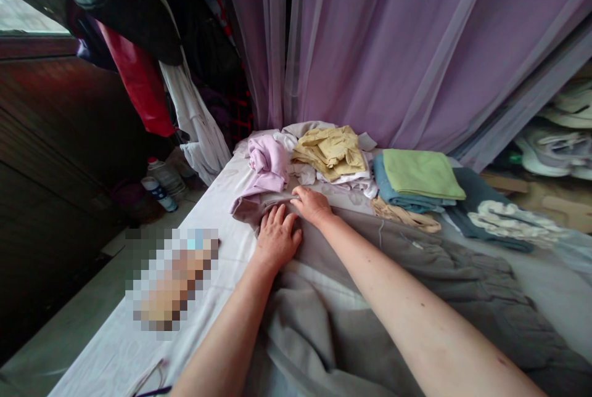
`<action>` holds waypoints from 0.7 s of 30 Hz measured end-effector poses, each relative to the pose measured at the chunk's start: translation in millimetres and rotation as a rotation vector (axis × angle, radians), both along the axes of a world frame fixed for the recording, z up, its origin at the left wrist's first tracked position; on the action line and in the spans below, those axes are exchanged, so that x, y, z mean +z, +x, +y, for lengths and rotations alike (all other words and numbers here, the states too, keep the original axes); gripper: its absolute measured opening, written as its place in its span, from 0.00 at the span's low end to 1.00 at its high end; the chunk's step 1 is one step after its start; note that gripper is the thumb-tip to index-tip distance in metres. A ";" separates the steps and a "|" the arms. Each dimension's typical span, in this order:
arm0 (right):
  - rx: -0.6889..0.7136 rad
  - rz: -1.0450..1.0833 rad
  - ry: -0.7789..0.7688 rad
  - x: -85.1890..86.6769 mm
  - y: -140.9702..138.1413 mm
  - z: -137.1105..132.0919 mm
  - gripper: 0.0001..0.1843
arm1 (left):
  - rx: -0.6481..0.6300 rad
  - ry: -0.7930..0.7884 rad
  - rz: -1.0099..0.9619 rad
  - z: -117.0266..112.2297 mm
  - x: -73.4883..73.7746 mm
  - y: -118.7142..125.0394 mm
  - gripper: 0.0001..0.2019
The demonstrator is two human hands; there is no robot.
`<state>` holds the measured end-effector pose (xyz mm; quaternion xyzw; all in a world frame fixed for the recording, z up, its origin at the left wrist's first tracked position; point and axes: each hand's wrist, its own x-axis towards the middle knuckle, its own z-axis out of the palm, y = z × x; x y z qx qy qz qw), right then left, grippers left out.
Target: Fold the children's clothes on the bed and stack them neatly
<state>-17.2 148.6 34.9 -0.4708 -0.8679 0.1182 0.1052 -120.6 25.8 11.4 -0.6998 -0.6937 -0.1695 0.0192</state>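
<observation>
Grey-brown trousers (444,267) lie spread across the white-covered surface, their gathered elastic waistband toward the right. One leg is stretched out toward the far left, while the other sits rumpled nearer to me. My left hand (277,237) rests flat on the end of the far leg, fingers spread. Just right of it, my right hand (312,204) pinches the far edge of the same leg between thumb and curled fingers. A lilac garment (266,163) lies rolled up right beyond the trouser end, close to both hands.
Beyond the hands are a crumpled yellow garment (330,150), a folded green cloth (420,174) on blue cloth, and white knitted gloves (513,221). A pixelated patch (178,280) covers something at left. A purple curtain (370,39) hangs behind; shoes (555,144) stand at right.
</observation>
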 end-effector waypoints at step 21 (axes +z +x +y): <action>0.031 -0.234 0.041 -7.7 113.0 -54.2 0.32 | 0.065 -0.233 0.071 7.2 15.1 2.1 0.32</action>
